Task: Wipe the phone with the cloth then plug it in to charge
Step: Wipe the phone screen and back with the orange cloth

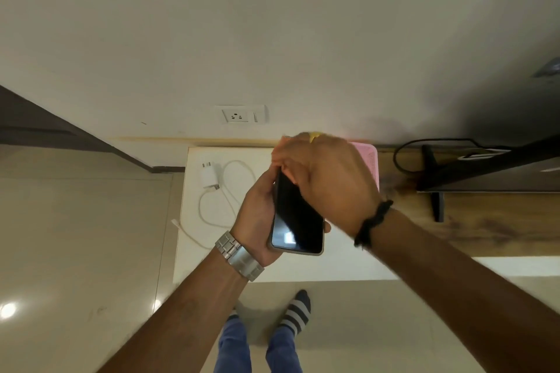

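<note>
From your head camera: your left hand cradles the phone from below, fingers curled round its edges, dark screen up, held above the white table. Your right hand is bunched on the orange cloth, pressing it onto the phone's top end. The white charger and its looped cable lie on the table, left of the phone. The wall socket sits above, unused.

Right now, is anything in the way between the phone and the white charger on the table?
Nothing visible is. The left hand holds the phone above the white table, and the charger with its cable lies just to the left with only bare tabletop around it. The right hand is on the phone's far end.
</note>
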The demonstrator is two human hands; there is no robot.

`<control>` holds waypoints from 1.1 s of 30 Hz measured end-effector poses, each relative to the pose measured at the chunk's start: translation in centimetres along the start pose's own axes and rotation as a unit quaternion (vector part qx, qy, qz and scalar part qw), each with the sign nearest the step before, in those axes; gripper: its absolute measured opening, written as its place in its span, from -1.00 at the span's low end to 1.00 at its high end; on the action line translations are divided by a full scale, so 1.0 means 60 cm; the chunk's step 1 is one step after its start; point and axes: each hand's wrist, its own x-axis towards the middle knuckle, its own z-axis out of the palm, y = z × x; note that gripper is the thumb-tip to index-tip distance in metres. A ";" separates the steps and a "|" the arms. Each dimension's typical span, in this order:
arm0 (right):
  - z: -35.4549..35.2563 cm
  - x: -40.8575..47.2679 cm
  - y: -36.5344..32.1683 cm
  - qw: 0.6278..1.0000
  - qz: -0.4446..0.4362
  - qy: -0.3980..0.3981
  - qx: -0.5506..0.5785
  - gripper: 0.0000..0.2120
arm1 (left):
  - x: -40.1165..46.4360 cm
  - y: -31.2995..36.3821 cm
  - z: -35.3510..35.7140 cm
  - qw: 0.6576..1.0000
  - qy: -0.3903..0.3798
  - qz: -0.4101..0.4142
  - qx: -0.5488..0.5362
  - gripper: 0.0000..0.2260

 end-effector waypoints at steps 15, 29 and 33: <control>0.010 -0.070 -0.031 0.996 -0.047 -0.082 0.004 -0.88 | 0.003 0.024 -0.022 1.000 -0.007 -0.011 -0.005 -0.36; -0.025 -0.036 0.032 0.999 -0.021 -0.003 -0.033 -0.82 | 0.006 0.039 -0.011 0.999 -0.041 0.016 0.001 -0.42; -0.003 -0.105 -0.037 0.989 -0.124 -0.078 -0.027 -0.74 | 0.008 0.049 -0.007 0.999 -0.021 0.026 -0.020 -0.36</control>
